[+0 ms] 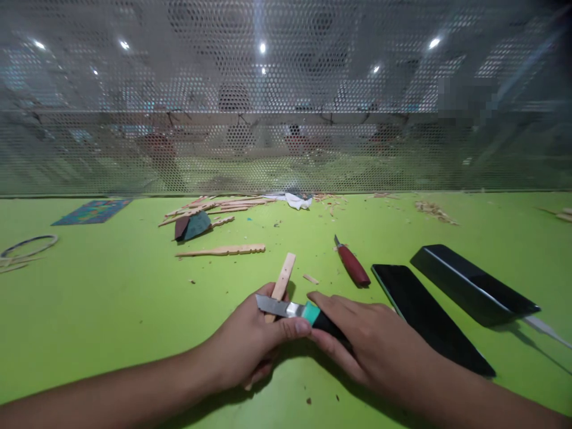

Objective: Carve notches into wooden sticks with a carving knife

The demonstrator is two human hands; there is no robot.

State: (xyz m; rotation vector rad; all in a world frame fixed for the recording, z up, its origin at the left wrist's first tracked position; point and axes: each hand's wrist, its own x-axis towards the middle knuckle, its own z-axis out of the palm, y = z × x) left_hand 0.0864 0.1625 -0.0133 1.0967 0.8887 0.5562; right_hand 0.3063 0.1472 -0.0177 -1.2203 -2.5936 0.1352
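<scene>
My left hand (250, 342) is closed round a flat wooden stick (285, 274), whose upper end sticks up past the fingers with small dark marks on it. In my right hand (364, 333) is a utility knife (311, 311) with a black and green handle. Its metal blade points left and lies across the stick, while my left thumb presses near the blade's base. A carved wooden stick (223, 250) lies flat beyond my left hand. Farther right rests a carving knife (353, 265) with a red handle, touched by neither hand.
A black phone (429, 316) and a dark wedge-shaped device (473, 283) with a white cable lie at right. Behind are a pile of wooden sticks (223, 205), folded sandpaper (193, 226), white tissue (298, 201) and wood shavings (433, 211). A perforated metal screen (286, 149) bounds the green table.
</scene>
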